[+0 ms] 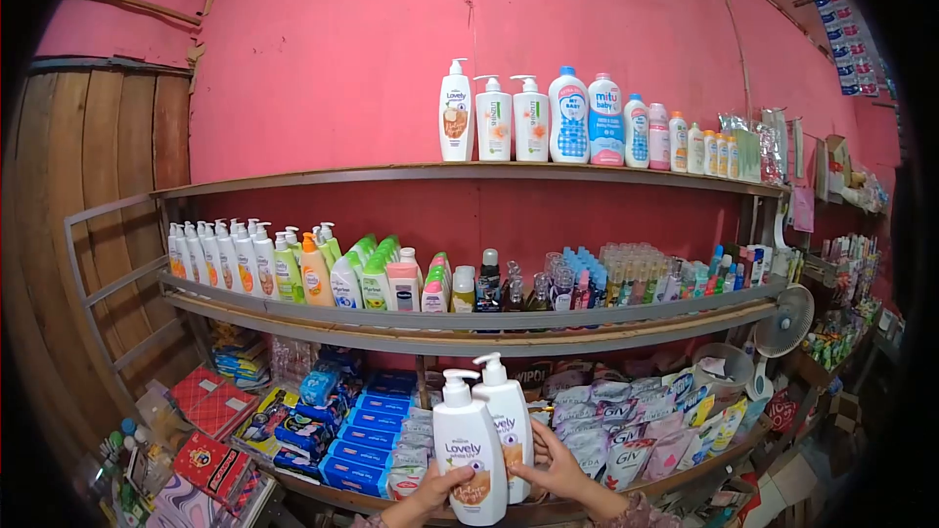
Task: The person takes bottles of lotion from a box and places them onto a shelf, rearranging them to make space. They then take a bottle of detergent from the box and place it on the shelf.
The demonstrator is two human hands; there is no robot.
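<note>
Two white pump bottles are held upright, side by side and overlapping, at the bottom centre. My left hand (430, 494) grips the nearer bottle (468, 445), its thumb across the label. My right hand (558, 464) is wrapped round the side of the other bottle (507, 406), which is partly hidden behind the first. Both bottles have white pumps and brown label pictures. On the top shelf (342, 174) a similar white pump bottle (456, 112) stands at the left end of a row of bottles.
The middle shelf (391, 318) carries rows of pump bottles (240, 259) and small bottles. Below lie blue packs (362, 450) and refill pouches (626, 460). A fan (782, 321) is at the right. A metal frame (93, 308) juts out at the left.
</note>
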